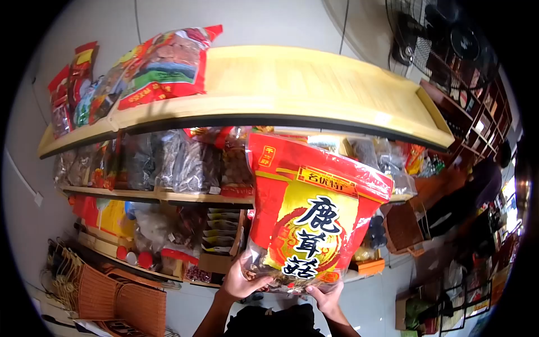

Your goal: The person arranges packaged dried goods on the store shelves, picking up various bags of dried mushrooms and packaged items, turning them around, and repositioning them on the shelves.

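A large red and yellow bag of dried mushrooms [314, 224] with black Chinese characters is held up in front of the shelves. Its clear lower part shows brown dried pieces. My left hand [245, 279] grips the bag's lower left corner, thumb across the front. At the lower right, my right hand [327, 297] holds the bottom edge, its thumb on the front; the other fingers are mostly hidden behind the bag. The bag tilts slightly, its top edge sloping down to the right.
A wooden top shelf [292, 73] carries red packets [165, 64] at its left. Lower shelves [185, 196] hold several bags of dried goods. A wicker chair [120, 297] stands at lower left, a wicker basket [401, 227] at right. A fan [443, 39] is at upper right; a person [471, 191] is beyond.
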Demonstrator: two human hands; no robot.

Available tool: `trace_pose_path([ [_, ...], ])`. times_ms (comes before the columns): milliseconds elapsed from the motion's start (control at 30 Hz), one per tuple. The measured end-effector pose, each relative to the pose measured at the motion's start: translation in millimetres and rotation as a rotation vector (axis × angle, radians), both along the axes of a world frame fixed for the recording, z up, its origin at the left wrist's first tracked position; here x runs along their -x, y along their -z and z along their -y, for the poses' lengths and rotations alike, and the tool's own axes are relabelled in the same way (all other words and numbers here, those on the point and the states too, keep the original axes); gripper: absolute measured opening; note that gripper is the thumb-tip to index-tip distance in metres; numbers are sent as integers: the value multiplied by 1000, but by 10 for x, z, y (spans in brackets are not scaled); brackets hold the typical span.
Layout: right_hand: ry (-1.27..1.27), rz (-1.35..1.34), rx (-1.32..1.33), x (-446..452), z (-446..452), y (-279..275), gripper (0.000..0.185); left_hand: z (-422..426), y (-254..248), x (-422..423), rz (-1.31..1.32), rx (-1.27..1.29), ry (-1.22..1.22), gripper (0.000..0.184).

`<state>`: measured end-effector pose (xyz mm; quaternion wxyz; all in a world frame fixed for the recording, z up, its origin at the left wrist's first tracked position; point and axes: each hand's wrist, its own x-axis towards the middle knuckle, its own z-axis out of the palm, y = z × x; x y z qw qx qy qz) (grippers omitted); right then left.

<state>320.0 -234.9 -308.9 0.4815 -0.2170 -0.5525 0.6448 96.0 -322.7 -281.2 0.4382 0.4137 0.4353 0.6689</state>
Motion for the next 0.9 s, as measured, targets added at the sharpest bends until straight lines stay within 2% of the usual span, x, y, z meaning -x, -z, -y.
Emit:
trace_pose_path([
  [33,4,-1,12,-76,19,-13,65,27,-10,-71,-7,-4,-24,71],
  [100,7,-3,-92,22,-70,-230,62,25,-97,-6,-235,-120,-125,75],
  [167,-105,-56,-90,236,-235,-330,59,73,-322,283,-462,-95,-200,82],
  [200,-92,-34,-108,360,-322,-414,58,69,-367,380,-450,-130,-261,87],
  [233,-76,-15,-127,466,-383,-531,58,77,-410,495,-583,-140,-294,89],
  [367,-22,-45,-202,706,-499,-988,54,28,-816,629,-543,-253,-203,92],
  [500,-39,-51,-263,796,-662,-1191,57,-5,-1084,663,-355,-201,-154,91],
  [600,-65,-85,-343,890,-767,-1484,62,-117,-1314,768,-624,-371,-212,95],
  [767,-45,-132,-445,1107,-1062,-1934,65,-303,-1754,871,-654,-407,-301,92],
  [833,-50,-152,-462,1214,-1070,-2228,61,-454,-1925,940,-511,-466,-268,91],
  [867,-38,-140,-506,1276,-1133,-2336,60,-532,-2005,1035,-595,-480,-307,91],
  [900,-27,-128,-548,1339,-1212,-2433,59,-637,-2064,1104,-568,-508,-315,92],
])
